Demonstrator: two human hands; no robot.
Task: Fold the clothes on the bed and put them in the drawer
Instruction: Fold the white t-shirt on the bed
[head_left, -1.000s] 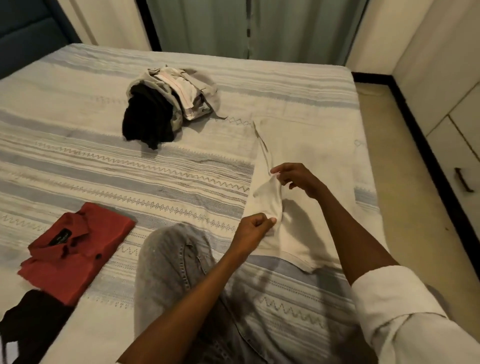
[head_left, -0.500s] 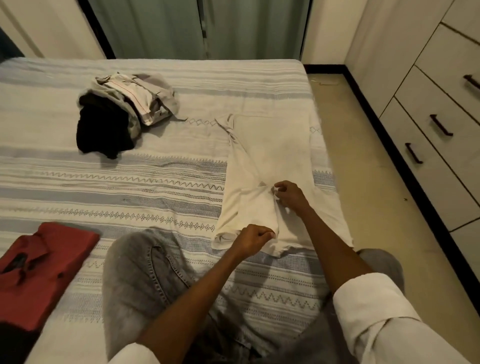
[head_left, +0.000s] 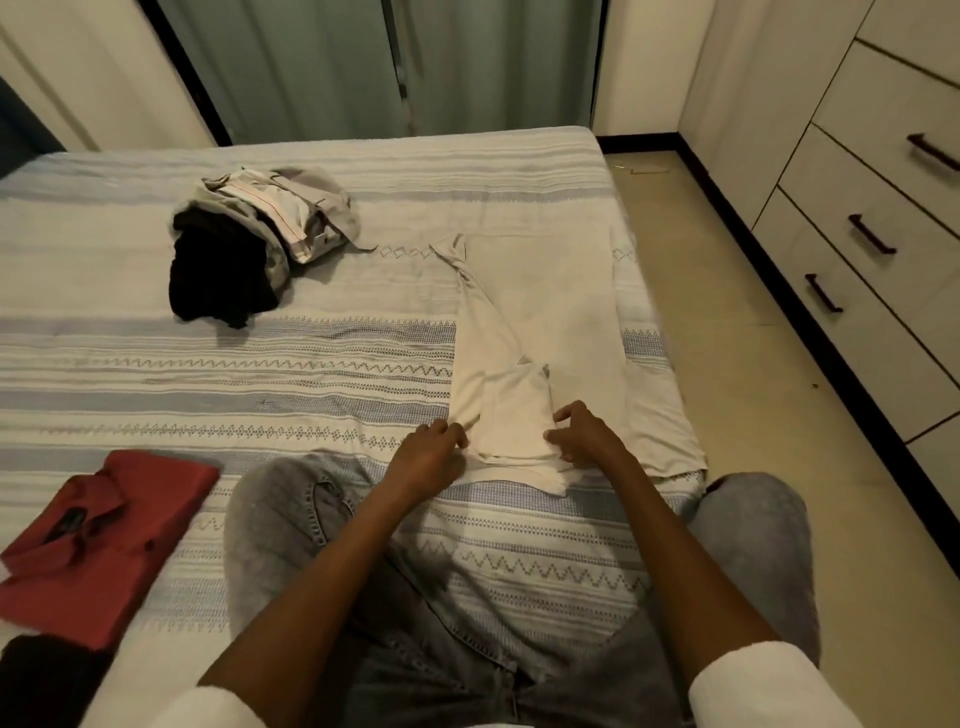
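Note:
A cream shirt (head_left: 550, 317) lies flat on the striped bed (head_left: 208, 374), near its right side. The shirt's left side and sleeve are folded inward over the body. My left hand (head_left: 431, 454) rests with its fingertips on the left edge of the folded sleeve. On the sleeve's right edge my right hand (head_left: 582, 434) touches the cloth with spread fingers, one finger lifted. A closed chest of drawers (head_left: 852, 270) with dark handles stands to the right across the floor.
A loose pile of grey, white and black clothes (head_left: 260, 239) sits further back on the bed. A folded red shirt (head_left: 109, 535) and a black garment (head_left: 41, 680) lie at the near left. My knees in grey jeans (head_left: 291, 519) rest on the bed.
The sleeve that both hands held up has been laid down onto the shirt. Both hands have lowered to the cloth and loosened their pinch. The view has swung right.

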